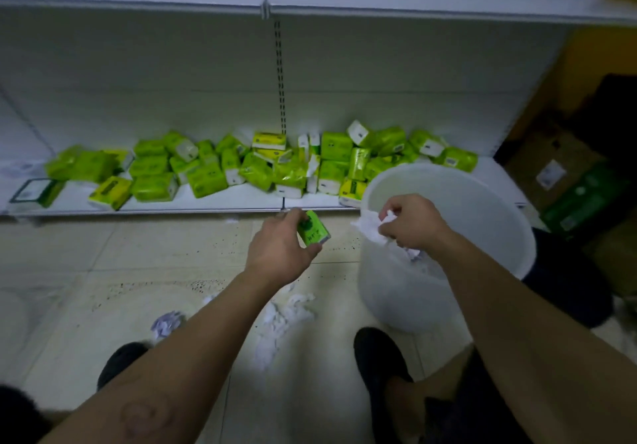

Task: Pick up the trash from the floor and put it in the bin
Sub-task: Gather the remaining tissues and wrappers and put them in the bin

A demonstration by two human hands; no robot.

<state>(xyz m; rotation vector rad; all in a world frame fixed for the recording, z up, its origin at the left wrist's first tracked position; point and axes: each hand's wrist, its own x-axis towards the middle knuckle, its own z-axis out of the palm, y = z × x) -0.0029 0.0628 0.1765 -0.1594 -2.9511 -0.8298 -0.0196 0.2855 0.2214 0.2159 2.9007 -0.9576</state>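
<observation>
Crumpled tissue (374,228) pinched in my right hand (412,221) hangs across the near rim of the white bin (389,292), so released now it could slip outside, I reckon, while my left hand (279,247), grasping a green pack (313,230), can't gather the floor scraps (286,316).

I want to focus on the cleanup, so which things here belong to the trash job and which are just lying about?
Job: bin; crumpled paper in the right hand; paper scraps on the floor; small green pack in the left hand, possibly.
Lying about: green packs on the shelf; boxes on the right.
</observation>
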